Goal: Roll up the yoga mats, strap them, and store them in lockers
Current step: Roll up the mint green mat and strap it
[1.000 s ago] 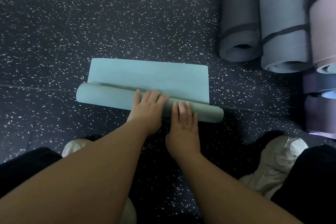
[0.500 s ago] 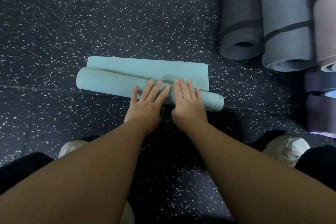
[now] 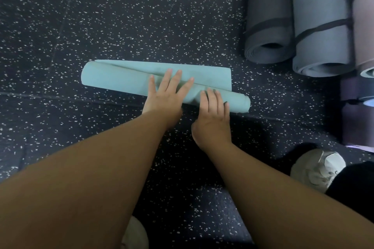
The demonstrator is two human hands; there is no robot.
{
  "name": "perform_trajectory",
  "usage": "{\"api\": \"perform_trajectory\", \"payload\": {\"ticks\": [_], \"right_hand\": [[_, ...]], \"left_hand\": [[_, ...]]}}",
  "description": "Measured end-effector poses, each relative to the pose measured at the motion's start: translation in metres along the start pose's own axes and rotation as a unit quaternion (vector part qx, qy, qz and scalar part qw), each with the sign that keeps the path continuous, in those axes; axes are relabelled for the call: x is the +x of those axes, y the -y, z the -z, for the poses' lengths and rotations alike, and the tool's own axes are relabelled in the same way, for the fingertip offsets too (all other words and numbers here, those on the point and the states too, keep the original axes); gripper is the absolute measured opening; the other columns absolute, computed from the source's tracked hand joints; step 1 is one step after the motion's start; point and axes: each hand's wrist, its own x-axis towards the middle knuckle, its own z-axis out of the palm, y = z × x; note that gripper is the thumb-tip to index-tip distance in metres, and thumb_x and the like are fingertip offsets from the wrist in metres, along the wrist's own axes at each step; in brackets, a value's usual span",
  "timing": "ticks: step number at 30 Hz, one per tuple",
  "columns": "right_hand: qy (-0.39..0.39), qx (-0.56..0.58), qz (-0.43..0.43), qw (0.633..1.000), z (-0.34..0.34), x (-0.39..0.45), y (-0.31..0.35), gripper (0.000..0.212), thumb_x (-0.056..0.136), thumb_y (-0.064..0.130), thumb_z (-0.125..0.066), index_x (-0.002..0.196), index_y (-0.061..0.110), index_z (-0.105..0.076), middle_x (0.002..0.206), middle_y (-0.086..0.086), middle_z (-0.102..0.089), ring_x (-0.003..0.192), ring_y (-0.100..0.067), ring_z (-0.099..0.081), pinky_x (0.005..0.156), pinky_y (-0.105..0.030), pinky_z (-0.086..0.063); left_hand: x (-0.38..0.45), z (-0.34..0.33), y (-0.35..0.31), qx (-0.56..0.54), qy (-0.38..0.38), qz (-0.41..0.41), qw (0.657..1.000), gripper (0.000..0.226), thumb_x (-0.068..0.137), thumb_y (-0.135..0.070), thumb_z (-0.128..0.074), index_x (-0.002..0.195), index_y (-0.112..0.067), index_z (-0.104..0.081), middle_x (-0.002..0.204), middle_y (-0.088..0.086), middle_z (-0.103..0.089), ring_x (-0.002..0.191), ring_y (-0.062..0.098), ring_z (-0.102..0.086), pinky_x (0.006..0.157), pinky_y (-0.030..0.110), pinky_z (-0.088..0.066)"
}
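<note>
1. Left hand (image 3: 169, 92) lies flat, fingers straight and spread, pressing the teal mat (image 3: 121, 78) roll; the right hand (image 3: 213, 115) presses beside it, fingers straight.
2. The mat is smooth and matte, a long tube on the speckled dark floor (image 3: 121, 16), with a thin flap left beyond it.
3. Since a second ago the flap has shrunk to a sliver.
4. Strapped rolled mats (image 3: 321, 26) lie right.

Dim, bluish light, a dark shadow pooling toward 6 o'clock, soft focus throughout, and wide-angle bending toward the edges.
</note>
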Motion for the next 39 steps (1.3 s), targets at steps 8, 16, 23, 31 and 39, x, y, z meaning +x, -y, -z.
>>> {"api": "perform_trajectory", "payload": {"ticks": [8, 16, 23, 31, 39], "right_hand": [[0.055, -0.063, -0.009, 0.996, 0.013, 0.015, 0.000, 0.085, 0.092, 0.026, -0.044, 0.150, 0.010, 0.015, 0.160, -0.003, 0.015, 0.146, -0.022, 0.016, 0.117, -0.045, 0.006], [-0.076, 0.050, 0.040, 0.995, -0.010, -0.010, -0.014, 0.073, 0.071, 0.009, -0.048, 0.143, 0.003, -0.035, 0.149, -0.014, -0.034, 0.142, -0.029, -0.021, 0.114, -0.049, -0.026], [-0.090, 0.023, 0.046, 0.995, -0.022, -0.021, -0.011, 0.073, 0.069, 0.013, -0.040, 0.141, 0.005, -0.029, 0.146, -0.012, -0.033, 0.138, -0.028, -0.023, 0.111, -0.047, -0.022], [0.017, -0.019, 0.009, 1.000, 0.006, 0.016, 0.000, 0.082, 0.086, 0.013, -0.046, 0.152, 0.010, 0.004, 0.161, -0.002, 0.005, 0.147, -0.019, 0.012, 0.118, -0.038, 0.007], [0.140, -0.021, 0.011, 0.990, 0.037, 0.055, -0.003, 0.080, 0.088, 0.010, -0.042, 0.153, 0.017, 0.005, 0.161, 0.003, 0.008, 0.146, -0.015, 0.015, 0.118, -0.034, 0.009]], "left_hand": [[0.024, 0.020, -0.001, -0.032, 0.049, 0.005, 0.998, 0.073, 0.094, -0.047, -0.052, 0.150, -0.038, -0.007, 0.156, 0.004, -0.016, 0.146, 0.026, -0.007, 0.112, 0.063, -0.005], [0.019, 0.022, 0.005, -0.042, 0.052, -0.031, 0.997, 0.051, 0.096, -0.049, -0.044, 0.144, -0.042, -0.026, 0.146, -0.001, -0.036, 0.133, 0.027, -0.030, 0.112, 0.057, -0.011], [0.003, 0.013, 0.012, -0.062, 0.066, -0.055, 0.994, 0.050, 0.095, -0.054, -0.039, 0.143, -0.043, -0.027, 0.143, -0.007, -0.037, 0.131, 0.022, -0.029, 0.114, 0.052, -0.008], [-0.008, -0.003, 0.018, -0.058, 0.006, -0.054, 0.997, 0.069, 0.096, -0.050, -0.040, 0.151, -0.039, 0.001, 0.156, 0.000, -0.011, 0.143, 0.022, -0.010, 0.116, 0.052, -0.003], [0.008, 0.004, 0.026, -0.002, -0.018, -0.012, 1.000, 0.079, 0.093, -0.031, -0.056, 0.150, -0.042, -0.003, 0.149, 0.004, -0.023, 0.136, 0.026, -0.023, 0.114, 0.052, -0.013]]}}
